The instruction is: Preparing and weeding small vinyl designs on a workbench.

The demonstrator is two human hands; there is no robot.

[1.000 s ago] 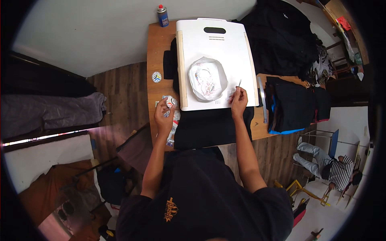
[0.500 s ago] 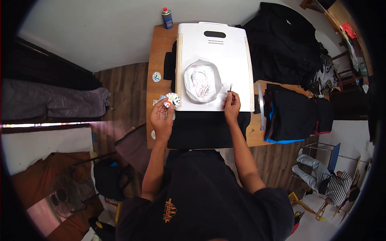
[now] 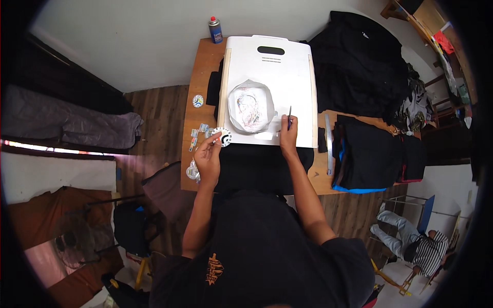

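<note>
My left hand pinches a round white, multicoloured piece, flat like a patch or sticker, near the front left corner of a large white board. Over the board's front right part, my right hand is closed around a slim pointed tool with a dark handle, its tip pointing away from me. Whether it is tweezers or small snips I cannot tell. Between the hands, a white, crumpled-edged container sits on the board with colourful scraps inside.
More round pieces and small printed bits lie at the wooden table's left side. A spray can stands at the back. A metal ruler and folded dark cloth are on the right. A person is at far right.
The round piece has turned in my left fingers and dropped slightly lower in view. My right hand has shifted left, and the tool now shows its dark handle. The whole view has shifted slightly.
</note>
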